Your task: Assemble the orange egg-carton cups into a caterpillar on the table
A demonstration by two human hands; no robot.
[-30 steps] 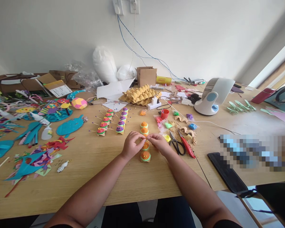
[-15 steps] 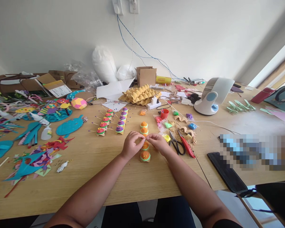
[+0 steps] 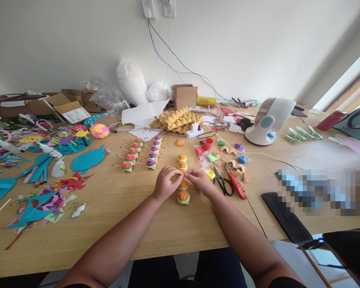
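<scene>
My left hand (image 3: 169,183) and my right hand (image 3: 199,180) meet fingertip to fingertip above a row of egg-carton cups topped with orange clay (image 3: 183,197). Both hands are closed in a pinch; whatever lies between the fingertips is too small to make out. The row runs away from me, each cup with a green band, and the nearest ones carry small yellow marks. My fingers hide part of its middle. Left of it stand two finished-looking rows, one red and green (image 3: 128,165), the other purple and yellow (image 3: 151,162), with thin sticks poking out sideways.
Black-handled scissors (image 3: 224,183) and a red cutter (image 3: 237,185) lie right of my hand, near bags of coloured clay (image 3: 211,158) and a red cup (image 3: 208,143). A fan (image 3: 267,122), a phone (image 3: 283,216), stacked egg cartons (image 3: 175,120) and paper scraps (image 3: 45,206) surround this.
</scene>
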